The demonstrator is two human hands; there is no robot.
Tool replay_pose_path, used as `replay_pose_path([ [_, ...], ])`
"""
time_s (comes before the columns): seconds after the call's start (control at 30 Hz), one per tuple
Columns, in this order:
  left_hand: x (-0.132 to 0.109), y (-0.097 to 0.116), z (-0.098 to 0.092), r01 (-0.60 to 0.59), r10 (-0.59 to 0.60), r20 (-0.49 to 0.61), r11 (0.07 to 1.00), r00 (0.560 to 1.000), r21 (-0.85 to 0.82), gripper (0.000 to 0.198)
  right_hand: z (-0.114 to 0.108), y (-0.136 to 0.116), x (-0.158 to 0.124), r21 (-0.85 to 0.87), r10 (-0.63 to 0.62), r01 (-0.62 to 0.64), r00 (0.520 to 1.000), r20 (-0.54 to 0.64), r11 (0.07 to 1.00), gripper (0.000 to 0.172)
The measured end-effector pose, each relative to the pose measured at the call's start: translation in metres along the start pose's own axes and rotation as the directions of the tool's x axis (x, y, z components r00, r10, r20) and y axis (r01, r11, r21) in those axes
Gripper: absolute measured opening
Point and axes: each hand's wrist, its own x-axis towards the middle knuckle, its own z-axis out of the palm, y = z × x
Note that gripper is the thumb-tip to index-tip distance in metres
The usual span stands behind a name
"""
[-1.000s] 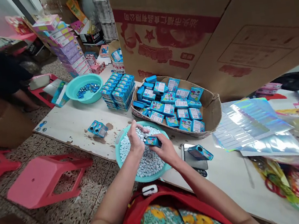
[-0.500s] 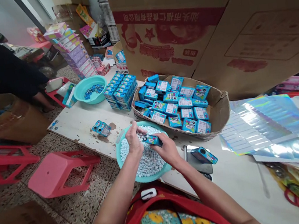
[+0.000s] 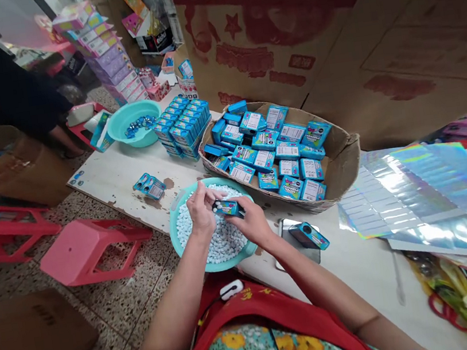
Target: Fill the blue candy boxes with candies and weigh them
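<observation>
My right hand grips a small blue candy box by its right end, tilted on its side above a turquoise basin. Against the box's left end, my left hand is cupped with its fingers curled. A few white candies show between that hand and the box's mouth; its palm is hidden. Small white candies fill the basin below both hands. To the right, another blue box with a round dark opening lies tilted on a flat scale-like device.
Behind the basin, a cut-down carton holds many blue boxes. Stacked blue boxes and a second turquoise basin with small blue pieces stand at back left. Silvery sheets lie right; pink stools stand left. A person's dark-clothed leg shows upper left.
My left hand has closed in on the box's open end, where white candies now show. The box has turned slightly. The whole view has shifted a little.
</observation>
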Motion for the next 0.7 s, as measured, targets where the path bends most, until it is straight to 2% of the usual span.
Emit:
replay_pose_path([
  [0.07,0.005,0.001,-0.007,-0.006,0.005,-0.021,1.0,1.0,-0.026,0.044,-0.001,0.004,0.004,0.034,0.012,-0.012,1.0,-0.002,0.999,0.032],
  [0.13,0.017,0.0,-0.022,-0.058,0.057,-0.08,0.998,0.995,-0.009,0.042,-0.006,0.008,0.005,0.078,0.044,-0.042,0.999,-0.016,0.996,0.031],
  [0.17,0.024,-0.004,-0.032,-0.096,0.101,-0.11,0.994,0.989,0.054,0.042,-0.009,0.011,0.005,0.103,0.06,-0.057,0.998,-0.024,0.993,0.032],
  [0.23,0.04,-0.016,-0.056,-0.144,0.189,-0.11,0.934,0.976,0.326,0.039,-0.017,0.016,0.005,0.144,0.087,-0.079,0.995,-0.046,0.986,0.035],
  [0.27,0.047,-0.025,-0.067,-0.142,0.203,-0.067,0.851,0.977,0.505,0.036,-0.02,0.019,0.005,0.154,0.097,-0.087,0.993,-0.059,0.984,0.036],
  [0.3,0.052,-0.035,-0.076,-0.13,0.184,-0.009,0.726,0.983,0.676,0.033,-0.023,0.021,0.005,0.157,0.106,-0.094,0.992,-0.069,0.983,0.037],
  [0.37,0.056,-0.055,-0.087,-0.12,0.085,0.093,0.408,0.992,0.905,0.035,-0.026,0.024,0.004,0.152,0.111,-0.097,0.99,-0.082,0.984,0.037],
  [0.43,0.055,-0.07,-0.086,-0.125,-0.021,0.129,0.131,0.991,0.983,0.045,-0.029,0.024,0.001,0.142,0.095,-0.081,0.991,-0.092,0.986,0.036],
  [0.5,0.049,-0.08,-0.078,-0.129,-0.077,0.125,-0.057,0.989,0.99,0.052,-0.031,0.02,-0.003,0.131,0.072,-0.057,0.991,-0.115,0.99,0.035],
  [0.53,0.047,-0.083,-0.074,-0.135,-0.093,0.125,-0.115,0.988,0.984,0.053,-0.032,0.018,-0.006,0.124,0.065,-0.05,0.99,-0.125,0.991,0.035],
  [0.6,0.043,-0.085,-0.067,-0.142,-0.113,0.124,-0.166,0.986,0.976,0.051,-0.035,0.015,-0.011,0.105,0.066,-0.051,0.988,-0.14,0.993,0.035],
  [0.67,0.042,-0.087,-0.065,-0.127,-0.113,0.112,-0.142,0.987,0.982,0.044,-0.037,0.015,-0.015,0.081,0.071,-0.06,0.988,-0.134,0.995,0.034],
  [0.7,0.042,-0.088,-0.065,-0.111,-0.104,0.101,-0.099,0.989,0.989,0.04,-0.037,0.016,-0.015,0.064,0.069,-0.062,0.989,-0.128,0.996,0.034],
])
